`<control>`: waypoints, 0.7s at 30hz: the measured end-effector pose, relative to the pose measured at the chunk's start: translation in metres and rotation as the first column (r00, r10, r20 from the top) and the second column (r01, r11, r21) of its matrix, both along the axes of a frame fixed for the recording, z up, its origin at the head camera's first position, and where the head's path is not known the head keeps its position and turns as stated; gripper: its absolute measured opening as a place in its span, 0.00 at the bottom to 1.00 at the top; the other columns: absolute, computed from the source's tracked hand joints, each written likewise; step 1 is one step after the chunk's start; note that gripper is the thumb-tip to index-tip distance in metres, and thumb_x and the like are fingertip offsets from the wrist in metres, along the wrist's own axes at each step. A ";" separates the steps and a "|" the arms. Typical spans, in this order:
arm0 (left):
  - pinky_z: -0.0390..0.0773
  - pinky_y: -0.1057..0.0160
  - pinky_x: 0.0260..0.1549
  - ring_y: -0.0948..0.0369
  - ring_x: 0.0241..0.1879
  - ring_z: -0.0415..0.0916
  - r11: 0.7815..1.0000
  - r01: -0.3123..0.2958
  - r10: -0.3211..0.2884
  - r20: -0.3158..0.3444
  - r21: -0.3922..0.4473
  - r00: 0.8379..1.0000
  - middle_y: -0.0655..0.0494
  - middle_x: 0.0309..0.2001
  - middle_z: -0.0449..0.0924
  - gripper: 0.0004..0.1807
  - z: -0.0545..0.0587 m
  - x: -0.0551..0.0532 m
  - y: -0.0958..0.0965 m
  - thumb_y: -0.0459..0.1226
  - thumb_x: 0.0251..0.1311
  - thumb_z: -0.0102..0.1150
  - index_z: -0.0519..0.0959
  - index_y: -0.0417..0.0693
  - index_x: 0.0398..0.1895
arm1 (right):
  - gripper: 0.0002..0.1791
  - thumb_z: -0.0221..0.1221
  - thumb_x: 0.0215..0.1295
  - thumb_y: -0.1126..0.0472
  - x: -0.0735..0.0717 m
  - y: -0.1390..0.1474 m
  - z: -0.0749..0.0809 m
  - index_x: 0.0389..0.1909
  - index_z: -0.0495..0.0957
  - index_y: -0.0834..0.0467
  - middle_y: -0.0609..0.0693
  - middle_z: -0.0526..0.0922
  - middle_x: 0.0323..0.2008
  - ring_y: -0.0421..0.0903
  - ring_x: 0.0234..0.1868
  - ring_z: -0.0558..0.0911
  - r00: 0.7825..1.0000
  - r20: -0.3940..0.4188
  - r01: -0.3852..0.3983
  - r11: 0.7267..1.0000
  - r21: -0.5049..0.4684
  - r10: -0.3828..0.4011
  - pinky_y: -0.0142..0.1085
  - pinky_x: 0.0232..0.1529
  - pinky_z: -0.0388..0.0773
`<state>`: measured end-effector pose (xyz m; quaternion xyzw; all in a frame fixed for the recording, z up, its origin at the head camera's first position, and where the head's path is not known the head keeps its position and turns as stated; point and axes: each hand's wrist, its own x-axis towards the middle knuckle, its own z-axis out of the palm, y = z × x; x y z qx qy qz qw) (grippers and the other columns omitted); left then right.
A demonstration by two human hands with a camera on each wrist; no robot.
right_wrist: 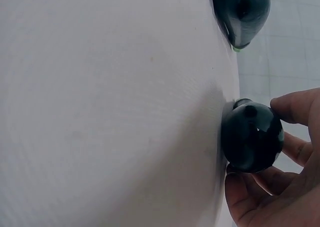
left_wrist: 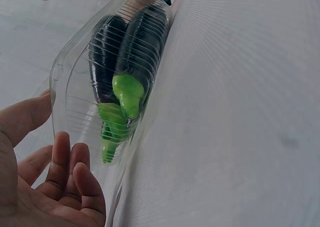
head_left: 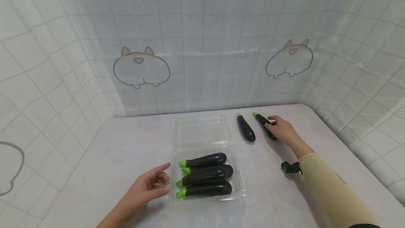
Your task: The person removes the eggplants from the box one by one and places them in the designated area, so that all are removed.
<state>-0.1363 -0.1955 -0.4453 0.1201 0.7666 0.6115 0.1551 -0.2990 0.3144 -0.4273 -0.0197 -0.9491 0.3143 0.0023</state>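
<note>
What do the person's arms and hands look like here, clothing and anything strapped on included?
Both the left hand and right hand are bare, with no gloves or rings visible. The right arm wears a beige sleeve with a small dark marking; a small dark device juts out at its wrist end. No sleeve shows on the left forearm.

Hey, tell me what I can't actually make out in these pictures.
Head view: most of one eggplant in the clear box, covered by the eggplant lying over it.
Head view: the lettering on the right sleeve, too small to read.
Right wrist view: the green tip of the eggplant held in the right hand, hidden behind its rounded end.
Left wrist view: the box's far end, cut off by the top edge.
</note>
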 end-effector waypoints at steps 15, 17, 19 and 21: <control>0.78 0.62 0.47 0.52 0.49 0.74 1.000 -0.005 0.005 0.019 -0.004 1.000 0.40 0.50 0.72 0.38 -0.004 -0.001 0.000 0.36 0.62 0.66 0.61 0.43 0.74 | 0.33 0.52 0.74 0.47 0.005 0.000 0.005 0.71 0.62 0.62 0.69 0.70 0.63 0.67 0.62 0.70 0.995 -0.090 -0.031 0.999 0.035 0.034 0.59 0.56 0.70; 0.78 0.62 0.47 0.52 0.49 0.75 1.000 -0.012 0.012 0.029 -0.003 0.999 0.41 0.50 0.73 0.38 -0.004 -0.001 0.001 0.37 0.62 0.67 0.62 0.44 0.74 | 0.32 0.52 0.74 0.47 0.008 -0.001 0.009 0.71 0.62 0.62 0.70 0.70 0.63 0.67 0.62 0.70 0.991 -0.126 -0.044 0.998 0.050 0.050 0.60 0.57 0.69; 0.78 0.63 0.47 0.52 0.49 0.74 1.000 -0.006 0.006 0.021 -0.002 1.000 0.41 0.50 0.73 0.38 -0.003 0.000 0.001 0.37 0.62 0.66 0.61 0.44 0.74 | 0.32 0.52 0.74 0.47 0.011 -0.004 0.013 0.70 0.63 0.62 0.70 0.71 0.62 0.68 0.62 0.70 0.985 -0.161 -0.056 0.997 0.061 0.065 0.61 0.57 0.68; 0.78 0.63 0.48 0.53 0.49 0.74 1.000 0.000 0.000 0.011 0.005 1.000 0.41 0.50 0.73 0.38 -0.003 0.000 0.001 0.36 0.63 0.66 0.61 0.43 0.74 | 0.32 0.52 0.74 0.47 0.015 -0.007 0.018 0.70 0.63 0.62 0.70 0.71 0.62 0.68 0.61 0.70 0.978 -0.194 -0.068 0.995 0.069 0.081 0.60 0.57 0.68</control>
